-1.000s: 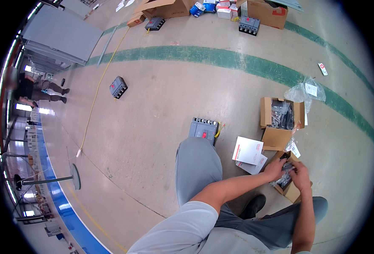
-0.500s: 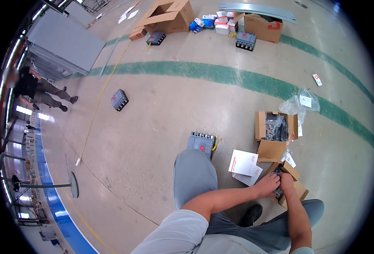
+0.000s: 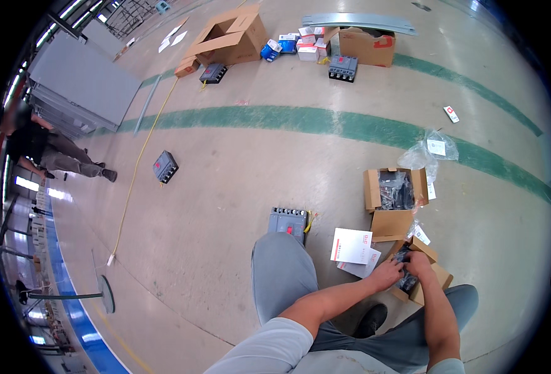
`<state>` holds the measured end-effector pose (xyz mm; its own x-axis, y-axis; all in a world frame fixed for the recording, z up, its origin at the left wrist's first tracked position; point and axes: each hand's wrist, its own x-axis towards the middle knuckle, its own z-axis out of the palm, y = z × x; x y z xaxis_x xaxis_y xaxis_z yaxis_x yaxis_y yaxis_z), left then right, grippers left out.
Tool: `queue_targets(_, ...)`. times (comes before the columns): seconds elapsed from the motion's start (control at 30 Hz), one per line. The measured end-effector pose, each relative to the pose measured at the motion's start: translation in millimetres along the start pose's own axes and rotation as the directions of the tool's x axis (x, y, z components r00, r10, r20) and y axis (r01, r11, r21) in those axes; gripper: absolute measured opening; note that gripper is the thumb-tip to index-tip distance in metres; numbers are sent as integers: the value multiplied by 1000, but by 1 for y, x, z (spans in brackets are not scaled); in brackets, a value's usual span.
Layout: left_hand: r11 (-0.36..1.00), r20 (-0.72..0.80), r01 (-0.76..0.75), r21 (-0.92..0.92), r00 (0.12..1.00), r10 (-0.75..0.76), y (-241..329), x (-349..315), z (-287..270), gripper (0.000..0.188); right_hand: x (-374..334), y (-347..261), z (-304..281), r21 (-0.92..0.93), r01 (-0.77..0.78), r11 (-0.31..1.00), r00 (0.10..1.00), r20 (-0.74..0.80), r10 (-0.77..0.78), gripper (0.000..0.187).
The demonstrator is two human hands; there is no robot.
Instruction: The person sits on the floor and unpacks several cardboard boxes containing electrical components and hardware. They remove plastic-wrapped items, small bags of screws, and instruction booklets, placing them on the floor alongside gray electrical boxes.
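Observation:
An open small cardboard box (image 3: 439,283) stands on the floor between my legs. Inside it lies a dark item in clear plastic (image 3: 406,282). My left hand (image 3: 388,274) reaches in over the box's left side, fingers curled at the plastic. My right hand (image 3: 418,264) comes over from the right, its bent fingers closed and pointing down into the box. What the fingertips pinch is too small to make out. White printed booklets (image 3: 351,245) lie just left of the box. Partly hidden behind my knee is a grey circuit breaker (image 3: 288,219) with a yellow tag.
Beyond the box stands another open carton (image 3: 384,225) with plastic-wrapped dark parts. A clear plastic bag (image 3: 420,156) lies past it. More circuit breakers (image 3: 165,167) and a large cardboard box (image 3: 241,47) sit farther off. A yellow cord (image 3: 139,163) crosses the floor; a person (image 3: 51,146) walks at left.
The whole view has shifted slightly. My hands have moved a little apart over the box, and more of the plastic-wrapped item shows between them. The person at left has changed stride.

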<state>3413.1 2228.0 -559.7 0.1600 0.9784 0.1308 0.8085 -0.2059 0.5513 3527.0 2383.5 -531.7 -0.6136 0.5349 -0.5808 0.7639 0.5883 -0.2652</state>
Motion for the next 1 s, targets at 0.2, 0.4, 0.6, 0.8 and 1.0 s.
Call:
queue_targets(0.2,989,318,132,-66,942,-104,12,12,-62,24,-2,-6,-15,-65,-9,998,997,73,14,38)
queue_targets(0.4,937,256,318,-144,927,-275,-33,-4,-227,36,-13,-62,-61,-72,-7,997,990,138,17,42)
queue_targets(0.6,698,-43,609,-375,741,-670,-170,-105,-361,39,-13,-85,-73,-43,85,995,977,200,-74,42)
queue_targets(0.8,799,-292,597,74,779,-555,-200,-220,-243,49,-19,-102,-64,-89,107,990,969,234,-84,44)
queue_targets(1.0,720,-194,692,57,715,-672,-176,-268,-148,48,-10,-108,-58,-129,134,983,955,281,-93,49)
